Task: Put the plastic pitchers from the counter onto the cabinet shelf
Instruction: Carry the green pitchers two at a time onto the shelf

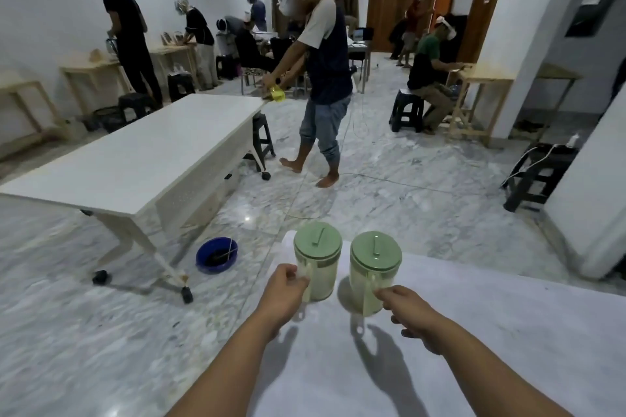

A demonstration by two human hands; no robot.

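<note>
Two clear green plastic pitchers with green lids stand side by side near the far left corner of a white counter (474,332). My left hand (283,294) is closed around the handle of the left pitcher (317,264). My right hand (411,313) grips the handle of the right pitcher (374,272). Both pitchers are upright, and their bases look to be on or just above the counter; I cannot tell which. No cabinet shelf is in view.
A white wheeled table (135,159) stands to the left, with a blue bowl (216,256) on the marble floor beside its leg. A person (321,71) stands ahead at the table's far end. A black stool (538,176) and a white wall (589,200) are on the right.
</note>
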